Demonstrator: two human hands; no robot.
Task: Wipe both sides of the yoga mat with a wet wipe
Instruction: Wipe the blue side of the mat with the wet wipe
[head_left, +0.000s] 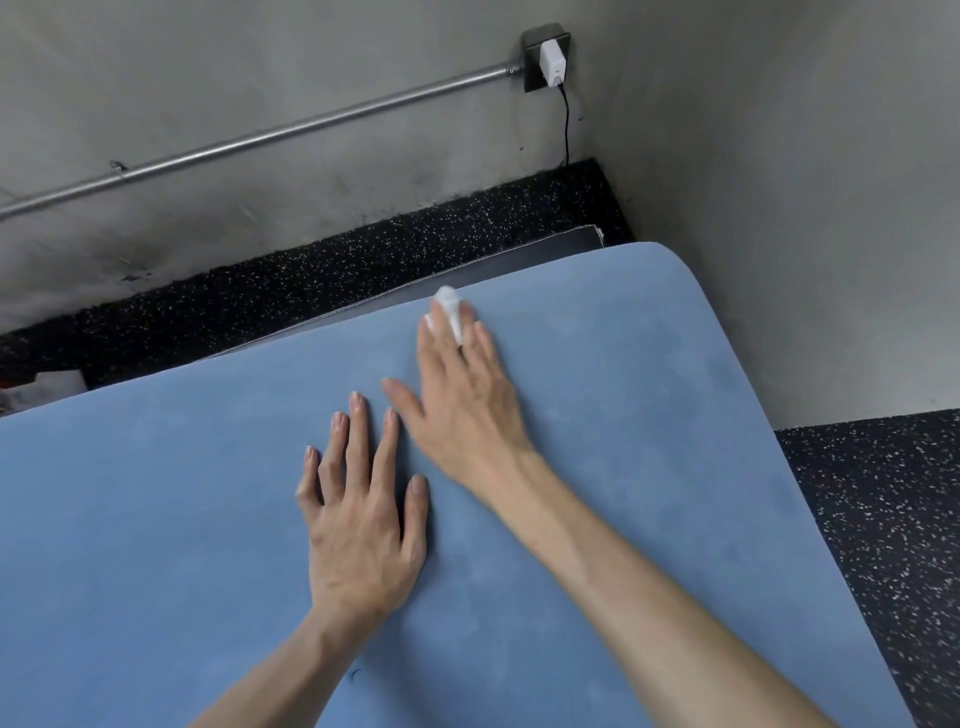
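Two hands press the yoga mat (597, 467); right fingers (485, 340) seemingly pinch the wet wipe (451, 312), left fingers (358, 441) spread.

No text, label, brand, number or sign can be read anywhere in the view. The white charger (551, 63) plugged into the wall socket at about one o'clock shows only a small dark mark, too small to make out.
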